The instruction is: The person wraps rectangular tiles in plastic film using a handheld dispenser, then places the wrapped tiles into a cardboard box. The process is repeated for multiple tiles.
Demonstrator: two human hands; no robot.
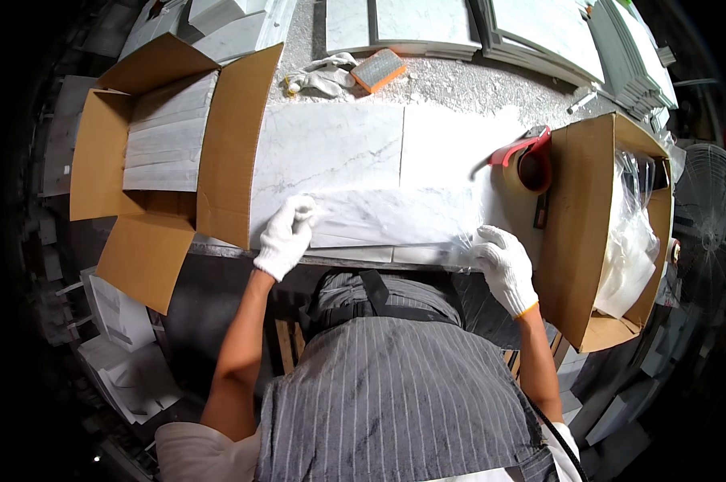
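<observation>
A long white marble tile [391, 215] with grey veins lies near the table's front edge, and a clear plastic bag [462, 241] shows around its right part. My left hand [285, 237], in a white knitted glove, is closed at the tile's left end, thumb and fingers bent together. At the other end my right hand [505, 269], gloved too, pinches the loose plastic; its fingertips are partly hidden by the film. Beneath the tile are larger marble slabs [331, 140].
An open cardboard box [238, 153] packed with white pieces stands left. Another box [572, 233] at right holds clear plastic bags [632, 241]. A red tape dispenser [531, 165], an orange sanding block [379, 71], a crumpled glove [323, 76] and stacked slabs [427, 24] lie beyond.
</observation>
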